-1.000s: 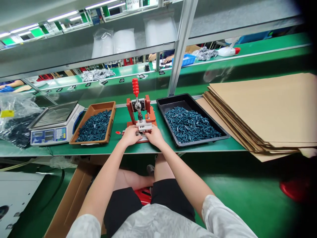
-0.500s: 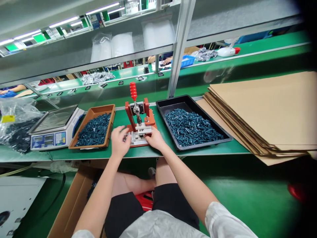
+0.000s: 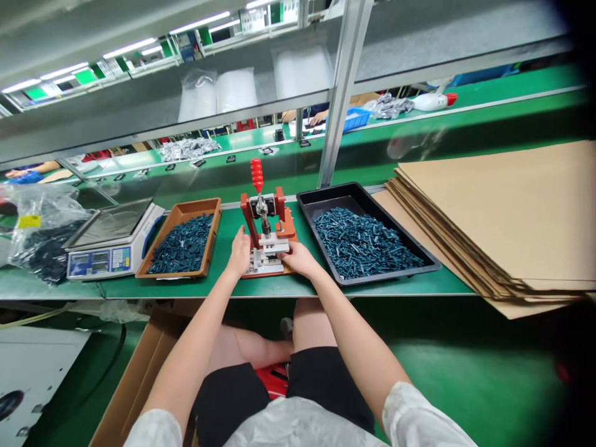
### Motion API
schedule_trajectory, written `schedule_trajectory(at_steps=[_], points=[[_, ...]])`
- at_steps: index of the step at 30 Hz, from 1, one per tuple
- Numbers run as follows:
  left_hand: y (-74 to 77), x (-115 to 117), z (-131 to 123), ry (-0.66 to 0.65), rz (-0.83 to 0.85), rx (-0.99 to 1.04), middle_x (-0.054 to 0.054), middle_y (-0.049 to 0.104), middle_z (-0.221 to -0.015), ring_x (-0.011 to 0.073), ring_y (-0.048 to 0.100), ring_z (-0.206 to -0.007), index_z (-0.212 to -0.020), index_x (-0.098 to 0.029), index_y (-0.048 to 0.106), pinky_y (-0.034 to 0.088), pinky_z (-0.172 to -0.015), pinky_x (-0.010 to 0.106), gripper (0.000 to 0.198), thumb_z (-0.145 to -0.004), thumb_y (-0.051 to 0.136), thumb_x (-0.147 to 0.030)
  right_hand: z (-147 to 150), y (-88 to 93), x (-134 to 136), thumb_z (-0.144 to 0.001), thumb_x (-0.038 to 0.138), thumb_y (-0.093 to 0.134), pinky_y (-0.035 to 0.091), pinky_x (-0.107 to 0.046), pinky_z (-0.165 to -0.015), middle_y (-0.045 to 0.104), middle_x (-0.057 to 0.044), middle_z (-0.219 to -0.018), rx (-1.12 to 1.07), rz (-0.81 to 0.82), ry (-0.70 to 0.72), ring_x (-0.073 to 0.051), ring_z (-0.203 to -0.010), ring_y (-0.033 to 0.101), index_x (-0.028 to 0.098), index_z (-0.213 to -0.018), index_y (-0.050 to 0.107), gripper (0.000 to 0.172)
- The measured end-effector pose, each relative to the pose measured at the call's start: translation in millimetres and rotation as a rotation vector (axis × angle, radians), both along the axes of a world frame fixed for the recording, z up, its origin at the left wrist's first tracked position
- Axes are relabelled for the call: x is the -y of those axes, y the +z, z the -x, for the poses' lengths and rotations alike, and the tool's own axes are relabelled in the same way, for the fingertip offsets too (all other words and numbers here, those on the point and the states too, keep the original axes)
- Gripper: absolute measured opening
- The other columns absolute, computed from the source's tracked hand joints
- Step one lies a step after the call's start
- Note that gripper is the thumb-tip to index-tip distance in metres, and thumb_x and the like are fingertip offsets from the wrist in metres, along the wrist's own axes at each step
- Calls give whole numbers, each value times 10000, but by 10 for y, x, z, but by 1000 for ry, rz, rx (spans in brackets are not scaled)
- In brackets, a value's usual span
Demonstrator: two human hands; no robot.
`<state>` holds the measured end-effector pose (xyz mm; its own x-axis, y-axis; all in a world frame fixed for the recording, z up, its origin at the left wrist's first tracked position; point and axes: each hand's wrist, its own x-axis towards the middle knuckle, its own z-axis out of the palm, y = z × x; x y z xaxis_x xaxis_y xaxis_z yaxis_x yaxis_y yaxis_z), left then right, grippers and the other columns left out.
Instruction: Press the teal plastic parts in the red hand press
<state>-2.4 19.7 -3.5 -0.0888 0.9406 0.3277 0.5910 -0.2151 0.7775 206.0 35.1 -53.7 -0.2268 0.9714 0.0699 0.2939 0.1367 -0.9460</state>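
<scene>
A hand-operated toggle press (image 3: 265, 220) with a red ribbed handle (image 3: 256, 175) pointing up stands on the bench in front of me. My left hand (image 3: 239, 253) is at the left side of its metal base, fingers stretched upward, with nothing visible in them. On the other side, my right hand (image 3: 302, 259) has its fingertips drawn together against the right edge of the metal fixture (image 3: 274, 245). Whatever lies between those fingertips is hidden. Small dark-blue parts fill a brown tray (image 3: 213, 248) to the left and a black tray (image 3: 333, 273) to the right.
A digital scale (image 3: 114, 239) and a clear bag of dark parts (image 3: 44, 245) stand on the left. Flat cardboard sheets (image 3: 503, 205) are stacked at right. A metal post (image 3: 342, 93) rises behind the press. Another person's hand (image 3: 319, 118) shows across the far bench.
My left hand has moved from the front left of the fixture to beside the press's left upright, its fingers now pointing up. The right hand stays at the fixture's right side.
</scene>
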Motion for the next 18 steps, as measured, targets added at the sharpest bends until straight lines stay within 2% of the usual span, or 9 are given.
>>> schedule_trajectory(at_steps=[2, 4, 7, 9, 11, 15, 18], points=[[206, -94, -17, 81, -100, 91, 214, 450, -1568, 338, 386, -1499, -1484, -136, 461, 274, -1267, 564, 664, -1051, 298, -612, -4, -4, -15, -813, 167, 662, 561, -372, -924, 785, -69, -1013, -34, 10, 19, -255, -944, 723, 170, -1006, 757, 215], [511, -205, -154, 64, -287, 148, 193, 433, -1582, 320, 372, -1506, -1501, -173, 433, 267, -1274, 540, 651, -1039, 360, -627, 1, -27, -25, -816, 187, 657, 564, -375, -929, 786, -67, -1010, -58, 10, 28, -255, -954, 725, 168, -1000, 756, 210], [1012, -290, -481, -123, -501, 207, 143, 460, -1558, 277, 477, -1432, -1529, -268, 372, 397, -1204, 468, 609, -1029, 444, -607, 15, -57, -30, -819, 222, 649, 572, -387, -922, 786, -69, -1008, -83, 27, 25, -256, -952, 728, 157, -1001, 750, 218], [1234, -217, -680, -235, -550, 207, 125, 536, -1461, 240, 587, -1301, -1523, -299, 359, 489, -1107, 411, 558, -1041, 452, -566, 25, -51, -27, -809, 218, 645, 573, -387, -920, 785, -73, -1015, -87, 36, 17, -260, -965, 728, 153, -1000, 750, 227], [1291, -40, -807, -262, -589, 196, 107, 601, -1305, 207, 639, -1160, -1460, -291, 416, 531, -1021, 373, 465, -1055, 447, -518, 31, -26, -21, -778, 179, 643, 570, -378, -925, 786, -74, -1008, -71, 31, 11, -265, -978, 727, 151, -982, 755, 234], [1087, 324, -818, -229, -697, 132, 88, 581, -1178, 201, 610, -1095, -1324, -260, 485, 526, -987, 374, 315, -1056, 465, -424, 22, 26, -8, -726, 112, 624, 564, -359, -919, 787, -64, -962, -25, -22, 21, -272, -975, 721, 154, -920, 761, 241], [1000, 366, -744, -247, -768, 24, 93, 575, -1170, 205, 596, -1085, -1348, -253, 460, 526, -981, 391, 309, -1060, 450, -365, 18, 33, 1, -723, 104, 611, 567, -348, -904, 787, -56, -947, -32, -32, 25, -266, -951, 721, 155, -922, 762, 255]])
